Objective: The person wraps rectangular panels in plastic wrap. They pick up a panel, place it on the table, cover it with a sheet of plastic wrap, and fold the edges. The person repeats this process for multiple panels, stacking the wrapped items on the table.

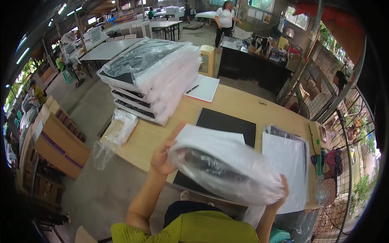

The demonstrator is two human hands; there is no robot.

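Between my hands, above the table, is a clear plastic bag, bulging and partly blurred by motion. A flat white sheet shows at its far side; whether it lies inside the bag I cannot tell. My left hand is closed on the bag's left end, thumb toward the far side. At the other end my right hand grips the bag, its fingers partly hidden by the plastic. Below the bag a black board lies flat on the table. To the right are white sheets with clear plastic about them.
A tall stack of plastic-wrapped black boards stands at the table's far left. Near it lie a notepad with a pen and crumpled plastic. Cardboard boxes stand at left. Another person stands beyond a dark desk.
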